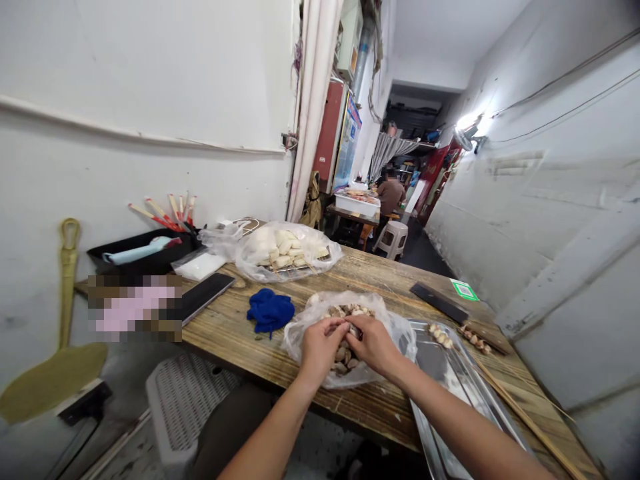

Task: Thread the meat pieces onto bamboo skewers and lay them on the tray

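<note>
A back-alley food preparation area of a small eatery is indicated. A worn wooden table is set between bare whitewashed walls. Bagged food pieces, a metal tray with loaded skewers and bamboo sticks are noted. A seated person is seen beyond.

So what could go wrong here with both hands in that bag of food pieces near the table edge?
1. The clear plastic bag of brown food pieces sits at the wooden table's near edge; a tug by the left hand or right hand could spill it.
2. The thin bamboo skewers lie beside the metal tray, so the right forearm might get poked.
</note>
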A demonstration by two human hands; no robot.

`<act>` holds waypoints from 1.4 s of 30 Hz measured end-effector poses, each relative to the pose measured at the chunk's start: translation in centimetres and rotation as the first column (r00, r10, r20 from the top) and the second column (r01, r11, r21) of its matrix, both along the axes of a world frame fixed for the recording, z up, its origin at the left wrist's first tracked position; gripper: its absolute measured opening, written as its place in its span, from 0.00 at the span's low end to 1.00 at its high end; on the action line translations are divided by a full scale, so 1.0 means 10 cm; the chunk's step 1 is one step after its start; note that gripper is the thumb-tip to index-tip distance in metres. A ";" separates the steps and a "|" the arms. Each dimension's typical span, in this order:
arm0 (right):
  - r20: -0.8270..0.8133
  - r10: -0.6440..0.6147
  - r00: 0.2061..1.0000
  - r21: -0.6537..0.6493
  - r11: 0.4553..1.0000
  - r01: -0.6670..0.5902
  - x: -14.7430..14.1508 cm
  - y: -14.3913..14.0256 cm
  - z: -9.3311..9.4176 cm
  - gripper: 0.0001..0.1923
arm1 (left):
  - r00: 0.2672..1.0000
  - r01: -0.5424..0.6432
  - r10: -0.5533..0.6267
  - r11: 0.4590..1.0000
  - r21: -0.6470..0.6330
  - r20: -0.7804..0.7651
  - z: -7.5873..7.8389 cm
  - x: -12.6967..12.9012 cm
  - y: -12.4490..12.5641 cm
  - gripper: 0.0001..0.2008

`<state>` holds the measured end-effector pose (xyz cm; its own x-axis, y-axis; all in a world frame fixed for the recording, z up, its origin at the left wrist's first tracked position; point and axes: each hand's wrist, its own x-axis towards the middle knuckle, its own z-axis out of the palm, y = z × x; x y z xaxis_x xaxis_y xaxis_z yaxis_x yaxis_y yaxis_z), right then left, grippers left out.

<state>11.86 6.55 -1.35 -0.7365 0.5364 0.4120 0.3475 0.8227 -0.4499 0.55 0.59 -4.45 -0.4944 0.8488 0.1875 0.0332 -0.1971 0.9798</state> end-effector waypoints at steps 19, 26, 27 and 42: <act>-0.099 -0.176 0.979 -0.325 0.936 0.135 -0.03 0.00 0.03 0.11 | 0.955 0.056 -0.059 0.998 0.018 0.289 -0.04 0.00 0.02 0.16; -0.247 -0.123 0.961 -0.687 0.722 -0.084 -0.06 0.11 -0.10 0.15 | 0.941 0.129 -0.132 0.991 0.032 0.313 -0.06 -0.05 0.03 0.17; -0.243 -0.093 0.966 -0.681 0.726 -0.102 -0.06 0.12 -0.10 0.15 | 0.945 0.128 -0.131 0.991 0.031 0.301 -0.06 -0.05 0.03 0.17; -0.390 -0.185 0.902 -0.864 0.412 -0.289 0.00 0.14 -0.03 0.15 | 0.965 0.051 -0.055 0.998 0.021 0.258 -0.08 -0.06 0.05 0.16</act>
